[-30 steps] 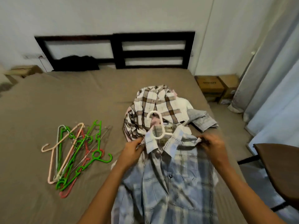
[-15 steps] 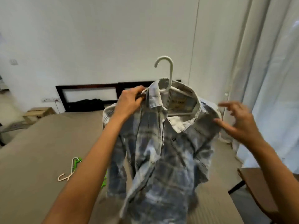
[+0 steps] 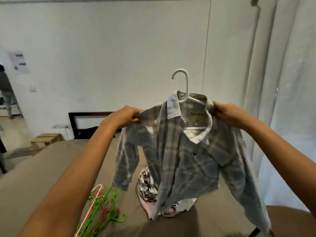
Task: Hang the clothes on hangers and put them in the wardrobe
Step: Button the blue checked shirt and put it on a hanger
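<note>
Over the bed [image 3: 34,177] in a white-walled room, with spare hangers [image 3: 104,207] tangled on the cover at lower left, my left hand [image 3: 125,115] pinches one shoulder of the blue plaid shirt [image 3: 186,156]. The shirt hangs in the air on a white hanger [image 3: 186,86], hook upright, above the pile of unhung clothes [image 3: 147,185]. My right hand [image 3: 227,113] grips the other shoulder beside the collar. By my reckoning the step in hand is seating the shirt squarely on the hanger, since the collar lies open and the front hangs skewed. The next move would call for one hand to shift to the hook, freeing the other, then a turn toward the wardrobe, which is not in view. Open floor shows at far left past the bed's edge. At right the curtain [image 3: 290,100] hangs close beside the sleeve and a brown seat [image 3: 290,221] crowds the lower corner, so the sleeve could catch there.
</note>
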The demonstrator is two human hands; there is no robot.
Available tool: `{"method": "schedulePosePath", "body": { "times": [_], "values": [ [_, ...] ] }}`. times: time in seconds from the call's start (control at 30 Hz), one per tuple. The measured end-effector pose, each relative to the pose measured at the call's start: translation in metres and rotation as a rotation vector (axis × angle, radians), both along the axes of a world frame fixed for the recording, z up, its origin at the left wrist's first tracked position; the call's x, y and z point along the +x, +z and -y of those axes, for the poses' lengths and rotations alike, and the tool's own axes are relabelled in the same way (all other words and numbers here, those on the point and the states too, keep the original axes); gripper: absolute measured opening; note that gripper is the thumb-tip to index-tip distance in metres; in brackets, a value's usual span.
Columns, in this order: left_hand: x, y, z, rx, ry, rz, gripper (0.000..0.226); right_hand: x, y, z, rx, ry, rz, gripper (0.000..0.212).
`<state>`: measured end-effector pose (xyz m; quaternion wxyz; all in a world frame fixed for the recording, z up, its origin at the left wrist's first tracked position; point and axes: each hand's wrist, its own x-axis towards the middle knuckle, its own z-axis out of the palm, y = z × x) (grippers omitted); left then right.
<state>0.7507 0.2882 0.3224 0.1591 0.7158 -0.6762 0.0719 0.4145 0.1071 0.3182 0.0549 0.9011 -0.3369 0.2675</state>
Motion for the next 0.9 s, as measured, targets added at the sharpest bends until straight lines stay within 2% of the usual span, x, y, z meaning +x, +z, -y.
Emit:
{"method": "schedulePosePath", "body": {
  "times": [0.03, 0.13, 0.2, 0.33, 0.4, 0.53, 0.6, 0.67, 0.7, 0.77, 0.83, 0.9],
  "values": [
    [0.001, -0.001, -0.003, 0.011, -0.03, 0.002, 0.017, -0.003, 0.004, 0.001, 0.048, 0.017, 0.001, 0.029],
    [0.0, -0.002, -0.018, -0.328, -0.191, -0.087, 0.014, -0.016, 0.019, -0.003, -0.035, 0.174, 0.316, 0.021],
    [-0.006, -0.007, -0.027, -0.409, -0.238, -0.214, 0.021, -0.022, 0.029, -0.007, 0.003, 0.258, 0.45, 0.015],
    [-0.022, -0.01, -0.021, -0.082, -0.151, -0.264, 0.021, -0.008, 0.036, -0.003, 0.031, 0.322, 0.541, 0.015],
    [-0.036, -0.013, -0.013, -0.04, -0.131, -0.221, 0.021, 0.004, 0.035, -0.005, 0.044, 0.316, 0.625, 0.01],
    [-0.053, -0.028, -0.005, -0.257, -0.079, -0.268, 0.023, -0.003, 0.046, 0.005, 0.151, 0.161, 0.545, 0.021],
    [-0.055, -0.029, -0.008, -0.353, -0.082, -0.293, 0.015, -0.01, 0.054, 0.011, 0.228, 0.074, 0.484, 0.025],
    [-0.055, -0.027, -0.009, -0.415, -0.09, -0.251, 0.015, -0.003, 0.054, 0.008, 0.224, -0.053, 0.226, 0.025],
    [-0.055, -0.026, -0.008, -0.424, -0.092, -0.23, 0.014, 0.001, 0.052, 0.005, 0.202, -0.073, 0.164, 0.024],
    [-0.053, -0.026, -0.009, -0.427, -0.076, -0.209, 0.013, 0.002, 0.048, 0.001, 0.173, 0.04, 0.334, 0.019],
    [-0.048, -0.027, -0.01, -0.439, -0.046, -0.203, 0.014, -0.012, 0.041, -0.003, 0.17, 0.258, 0.472, 0.017],
    [-0.044, -0.026, -0.012, -0.445, -0.025, -0.188, 0.014, -0.025, 0.022, -0.012, 0.285, 0.376, 0.339, 0.013]
  ]
}}
